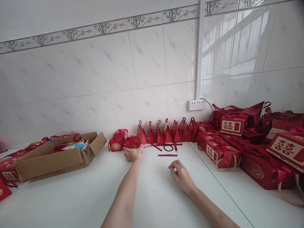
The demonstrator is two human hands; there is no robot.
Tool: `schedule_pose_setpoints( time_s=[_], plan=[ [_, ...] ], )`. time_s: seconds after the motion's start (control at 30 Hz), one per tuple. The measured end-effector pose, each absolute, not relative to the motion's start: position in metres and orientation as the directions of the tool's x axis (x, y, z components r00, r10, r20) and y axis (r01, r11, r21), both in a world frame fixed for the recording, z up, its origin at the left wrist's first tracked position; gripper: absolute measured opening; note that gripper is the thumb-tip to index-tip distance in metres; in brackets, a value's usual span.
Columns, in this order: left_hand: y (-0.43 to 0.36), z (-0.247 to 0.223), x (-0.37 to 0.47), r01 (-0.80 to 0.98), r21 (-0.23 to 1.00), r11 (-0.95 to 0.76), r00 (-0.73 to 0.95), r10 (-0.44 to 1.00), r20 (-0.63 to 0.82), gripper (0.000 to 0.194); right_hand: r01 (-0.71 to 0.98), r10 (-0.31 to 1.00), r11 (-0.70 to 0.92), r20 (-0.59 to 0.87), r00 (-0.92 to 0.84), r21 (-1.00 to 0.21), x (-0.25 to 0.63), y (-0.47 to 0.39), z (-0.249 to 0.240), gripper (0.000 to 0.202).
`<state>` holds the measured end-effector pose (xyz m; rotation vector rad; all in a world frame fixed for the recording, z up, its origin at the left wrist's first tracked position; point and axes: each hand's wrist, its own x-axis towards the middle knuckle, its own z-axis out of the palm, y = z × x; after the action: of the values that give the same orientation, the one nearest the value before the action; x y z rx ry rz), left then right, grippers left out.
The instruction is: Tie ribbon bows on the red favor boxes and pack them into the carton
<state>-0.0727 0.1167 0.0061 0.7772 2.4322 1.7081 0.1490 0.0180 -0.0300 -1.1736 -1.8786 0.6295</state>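
Open worktop (pixel 152 196) between the forearms (pixel 126 190), ribboned box (pixel 132 141) and pointed boxes (pixel 168 135) closing off the back, cardboard carton (pixel 53 163) barring the left, gift boxes (pixel 256 169) piled at right

Red boxes (pixel 118 138) on white table (pixel 154 193)

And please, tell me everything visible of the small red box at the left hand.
The small red box looks like card, with red ribbon on top and a gold design on its front, partly hidden by the left hand, which seems to touch it. It looks upright, its base mostly hidden, between another ribboned box and a row of pointed boxes.
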Motion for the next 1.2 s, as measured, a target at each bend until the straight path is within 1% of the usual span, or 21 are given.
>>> schedule_pose_setpoints(
  time_s=[0.13, 0.27, 0.3, 0.37, 0.43, 0.47, 0.5, 0.53, 0.57, 0.6, 0.63, 0.7, 0.73, 0.77, 0.83, 0.87, 0.97, 1.03, 1.1, 1.17, 1.2],
  plan=[
    [0.123, 0.01, -0.078, 0.329, 0.916, 0.231, -0.876, 0.436, 0.204, 0.094, 0.47, 0.896, 0.443, 0.372, -0.24, -0.763, 0.149, 0.018, -0.028, 0.022],
    [0.106, 0.019, -0.072, 0.339, 0.931, 0.133, -0.846, 0.477, 0.239, 0.088, 0.417, 0.897, 0.442, 0.384, -0.218, -0.794, 0.15, 0.017, -0.025, 0.02],
    [0.097, 0.023, -0.066, 0.361, 0.929, 0.085, -0.823, 0.497, 0.275, 0.088, 0.391, 0.901, 0.434, 0.385, -0.202, -0.812, 0.15, 0.017, -0.024, 0.02],
    [0.076, 0.028, -0.049, 0.431, 0.898, -0.09, -0.728, 0.552, 0.405, 0.088, 0.32, 0.912, 0.408, 0.37, -0.174, -0.855, 0.15, 0.015, -0.021, 0.022],
    [0.051, 0.029, -0.027, 0.471, 0.83, -0.301, -0.599, 0.581, 0.551, 0.087, 0.203, 0.93, 0.363, 0.338, -0.148, -0.909, 0.15, 0.014, -0.02, 0.028],
    [0.037, 0.027, -0.016, 0.468, 0.805, -0.365, -0.553, 0.589, 0.589, 0.088, 0.123, 0.939, 0.334, 0.319, -0.128, -0.934, 0.15, 0.013, -0.019, 0.033],
    [0.024, 0.022, -0.005, 0.459, 0.804, -0.378, -0.535, 0.605, 0.59, 0.089, 0.036, 0.948, 0.305, 0.3, -0.103, -0.952, 0.151, 0.013, -0.019, 0.039],
    [0.011, 0.017, 0.005, 0.455, 0.825, -0.334, -0.531, 0.642, 0.553, 0.092, -0.047, 0.957, 0.281, 0.283, -0.068, -0.959, 0.151, 0.014, -0.019, 0.045],
    [-0.002, 0.01, 0.013, 0.458, 0.852, -0.255, -0.522, 0.699, 0.49, 0.093, -0.111, 0.962, 0.266, 0.271, -0.03, -0.958, 0.153, 0.014, -0.018, 0.05],
    [-0.012, 0.005, 0.019, 0.467, 0.868, -0.167, -0.496, 0.764, 0.413, 0.09, -0.15, 0.966, 0.258, 0.26, 0.003, -0.954, 0.154, 0.015, -0.018, 0.053],
    [-0.021, 0.0, 0.022, 0.481, 0.872, -0.092, -0.45, 0.828, 0.335, 0.079, -0.169, 0.968, 0.248, 0.248, 0.023, -0.954, 0.156, 0.017, -0.017, 0.055],
    [-0.031, -0.005, 0.022, 0.492, 0.87, -0.031, -0.352, 0.907, 0.231, 0.041, -0.158, 0.975, 0.221, 0.216, 0.051, -0.962, 0.162, 0.019, -0.015, 0.06],
    [-0.032, -0.005, 0.019, 0.471, 0.881, -0.041, -0.331, 0.917, 0.22, 0.024, -0.136, 0.977, 0.205, 0.195, 0.086, -0.969, 0.166, 0.02, -0.012, 0.061],
    [-0.03, -0.004, 0.015, 0.436, 0.898, -0.063, -0.338, 0.913, 0.228, 0.021, -0.106, 0.975, 0.191, 0.176, 0.137, -0.976, 0.17, 0.02, -0.009, 0.062],
    [-0.018, 0.001, 0.008, 0.365, 0.924, -0.111, -0.375, 0.891, 0.256, 0.028, -0.021, 0.949, 0.187, 0.174, 0.263, -0.982, 0.178, 0.019, -0.001, 0.061],
    [-0.01, 0.003, 0.007, 0.343, 0.929, -0.135, -0.379, 0.885, 0.269, 0.029, 0.028, 0.93, 0.186, 0.186, 0.318, -0.982, 0.182, 0.018, 0.004, 0.061],
    [0.012, 0.001, 0.013, 0.253, 0.938, -0.237, -0.29, 0.907, 0.307, 0.027, 0.181, 0.91, 0.131, 0.191, 0.367, -0.975, 0.19, 0.01, 0.018, 0.058],
    [0.018, -0.006, 0.022, 0.127, 0.954, -0.27, -0.201, 0.935, 0.291, 0.035, 0.236, 0.939, 0.063, 0.138, 0.316, -0.97, 0.191, 0.003, 0.025, 0.055],
    [0.018, -0.013, 0.027, 0.007, 0.961, -0.275, -0.108, 0.956, 0.274, 0.044, 0.243, 0.975, 0.036, 0.087, 0.204, -0.969, 0.189, -0.003, 0.029, 0.052],
    [0.014, -0.015, 0.025, -0.038, 0.957, -0.286, -0.079, 0.956, 0.283, 0.046, 0.205, 0.993, 0.06, 0.079, 0.084, -0.977, 0.187, -0.006, 0.031, 0.05],
    [0.013, -0.013, 0.021, -0.03, 0.955, -0.294, -0.099, 0.952, 0.29, 0.046, 0.177, 0.995, 0.085, 0.094, 0.04, -0.98, 0.186, -0.006, 0.03, 0.051]
  ],
)
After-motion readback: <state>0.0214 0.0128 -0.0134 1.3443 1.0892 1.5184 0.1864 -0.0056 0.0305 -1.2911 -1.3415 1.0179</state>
